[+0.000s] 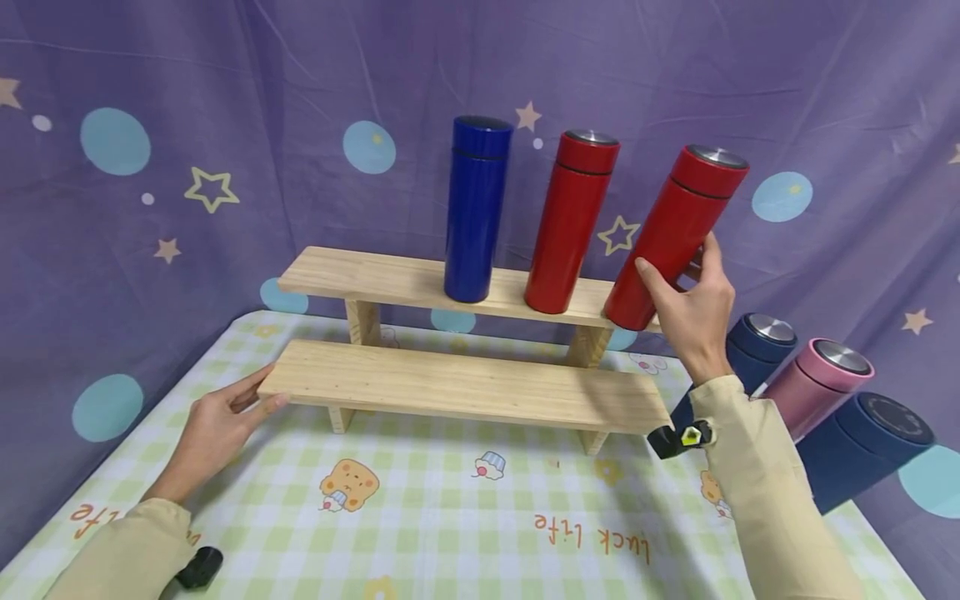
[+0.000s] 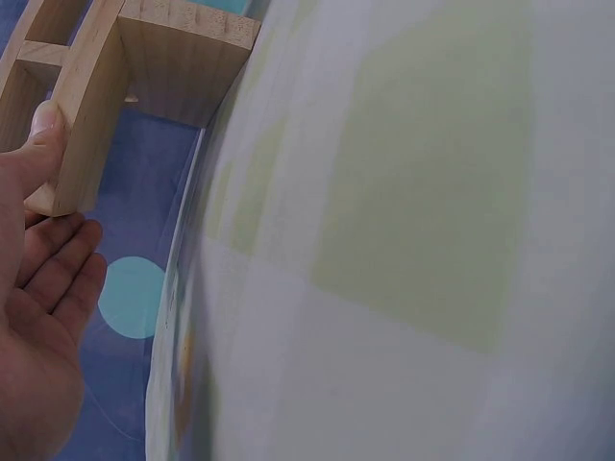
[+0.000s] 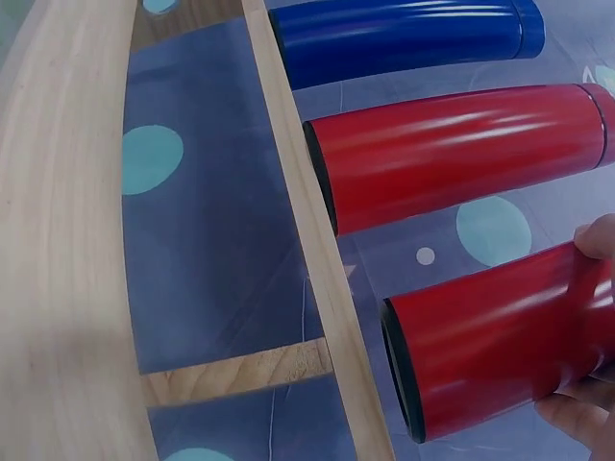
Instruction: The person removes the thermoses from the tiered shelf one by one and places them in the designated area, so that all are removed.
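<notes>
My right hand [image 1: 696,312] holds a red thermos bottle [image 1: 678,229] with a silver-topped lid at the right end of the upper shelf. In the right wrist view its dark base appears slightly apart from the board's edge. At the left, my left hand [image 1: 217,429] pinches the end of the lower board of a two-tier wooden shelf [image 1: 465,383], thumb on top and fingers beneath, as the left wrist view shows. On the upper board [image 1: 360,271] stand another red thermos bottle [image 1: 573,221] and a blue thermos bottle [image 1: 478,208].
Right of the shelf, beside my right forearm, stand a pink thermos bottle [image 1: 817,387] and two dark blue ones, a nearer one [image 1: 862,450] and a farther one [image 1: 757,346]. A checkered cloth [image 1: 435,517] covers the table. Behind hangs a purple curtain [image 1: 300,100].
</notes>
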Action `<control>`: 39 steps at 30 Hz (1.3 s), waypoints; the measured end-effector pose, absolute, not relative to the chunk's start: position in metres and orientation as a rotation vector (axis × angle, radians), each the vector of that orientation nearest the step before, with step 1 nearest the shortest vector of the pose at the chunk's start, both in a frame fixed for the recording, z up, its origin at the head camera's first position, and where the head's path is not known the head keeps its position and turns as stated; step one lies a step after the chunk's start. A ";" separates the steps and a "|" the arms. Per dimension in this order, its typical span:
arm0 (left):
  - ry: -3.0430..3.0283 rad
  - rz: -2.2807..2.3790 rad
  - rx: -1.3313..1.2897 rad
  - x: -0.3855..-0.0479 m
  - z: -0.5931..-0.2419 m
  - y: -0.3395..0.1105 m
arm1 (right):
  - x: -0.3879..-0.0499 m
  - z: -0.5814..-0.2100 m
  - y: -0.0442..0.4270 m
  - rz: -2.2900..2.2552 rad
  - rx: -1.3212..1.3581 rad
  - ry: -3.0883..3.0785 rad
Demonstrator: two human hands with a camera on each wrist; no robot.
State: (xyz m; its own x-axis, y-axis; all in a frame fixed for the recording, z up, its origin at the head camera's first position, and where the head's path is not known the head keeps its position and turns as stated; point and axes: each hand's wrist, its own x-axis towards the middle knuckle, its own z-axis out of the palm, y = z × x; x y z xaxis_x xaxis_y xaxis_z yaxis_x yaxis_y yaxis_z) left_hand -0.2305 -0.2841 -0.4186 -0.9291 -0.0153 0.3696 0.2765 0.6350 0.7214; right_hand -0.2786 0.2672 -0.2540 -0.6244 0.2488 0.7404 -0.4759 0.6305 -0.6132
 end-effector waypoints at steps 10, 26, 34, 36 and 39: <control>-2.518 -1.191 -0.205 -0.230 -0.419 -0.284 | -0.293 -0.259 0.264 1.060 0.207 -2.034; -2.538 -1.181 -0.198 -0.227 -0.419 -0.285 | -0.304 -0.263 0.261 1.099 0.178 -2.088; -2.533 -1.176 -0.215 -0.227 -0.418 -0.284 | -0.299 -0.272 0.264 1.151 0.136 -2.158; -2.535 -1.181 -0.213 -0.228 -0.418 -0.284 | -0.296 -0.276 0.266 1.161 0.143 -2.163; -2.536 -1.191 -0.210 -0.228 -0.418 -0.284 | -0.289 -0.281 0.268 1.175 0.144 -2.161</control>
State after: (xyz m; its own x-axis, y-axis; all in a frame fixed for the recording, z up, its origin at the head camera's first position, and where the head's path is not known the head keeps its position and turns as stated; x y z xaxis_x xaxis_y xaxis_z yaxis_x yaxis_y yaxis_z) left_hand -0.2284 -0.2843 -0.4180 -0.9345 -0.0067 0.3559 0.2696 0.6395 0.7200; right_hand -0.2886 0.2683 -0.2815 -0.7730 0.2078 0.5994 -0.3900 0.5896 -0.7073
